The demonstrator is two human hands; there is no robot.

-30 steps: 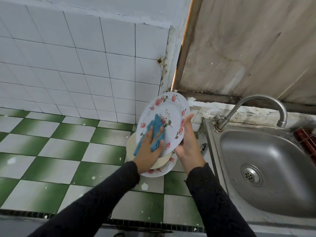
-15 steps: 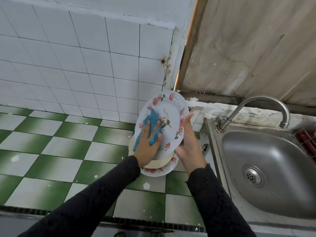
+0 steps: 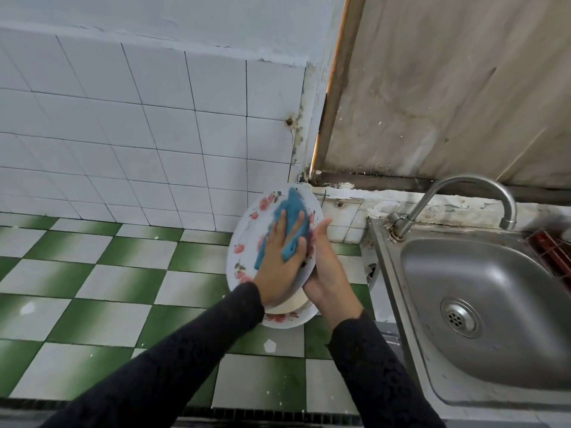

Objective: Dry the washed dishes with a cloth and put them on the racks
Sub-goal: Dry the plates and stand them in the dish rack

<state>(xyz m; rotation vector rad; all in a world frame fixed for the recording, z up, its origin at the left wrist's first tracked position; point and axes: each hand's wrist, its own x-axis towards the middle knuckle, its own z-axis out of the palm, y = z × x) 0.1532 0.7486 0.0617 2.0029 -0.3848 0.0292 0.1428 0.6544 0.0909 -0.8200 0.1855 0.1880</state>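
Note:
A white plate with red flowers point(image 3: 247, 242) is held tilted up on edge above the counter. My right hand point(image 3: 324, 273) grips its right rim, fingers behind the plate. My left hand point(image 3: 281, 261) presses a blue cloth point(image 3: 293, 223) flat against the plate's face, fingers spread over the cloth. Under the raised plate lies a small stack: a cream dish point(image 3: 292, 305) on another flowered plate point(image 3: 287, 319), both partly hidden by my hands.
The counter point(image 3: 108, 288) has green and white checked tiles. A steel sink point(image 3: 482, 310) with a curved tap point(image 3: 457, 193) is on the right. A red rack point(image 3: 553, 251) shows at the far right edge. A white tiled wall point(image 3: 154, 134) rises behind.
My left hand and the cloth have slid up and to the right across the plate's face. The plate has turned more edge-on toward the right.

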